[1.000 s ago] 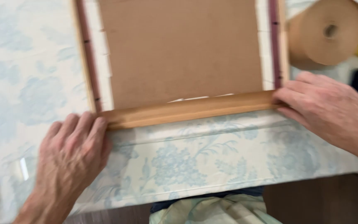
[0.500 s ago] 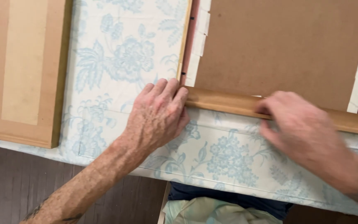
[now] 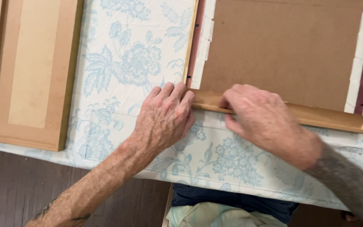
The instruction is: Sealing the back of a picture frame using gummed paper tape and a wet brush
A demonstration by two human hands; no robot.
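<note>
A wooden picture frame (image 3: 332, 118) lies face down on a table covered with a white cloth printed with pale blue flowers (image 3: 127, 63). Its brown backing board (image 3: 282, 46) is edged with white tape strips. My left hand (image 3: 164, 117) rests flat on the cloth, fingertips against the frame's near left corner. My right hand (image 3: 261, 117) sits on the frame's near rail, fingers curled over its inner edge where the board meets the wood.
A second, narrower wooden frame (image 3: 30, 71) lies face down at the table's left end. The table's near edge runs just below my hands, with dark wood floor (image 3: 22, 189) beyond. My lap shows under the edge.
My right hand has slid left along the near rail, closer to my left hand. The view has shifted left, bringing the second frame into sight.
</note>
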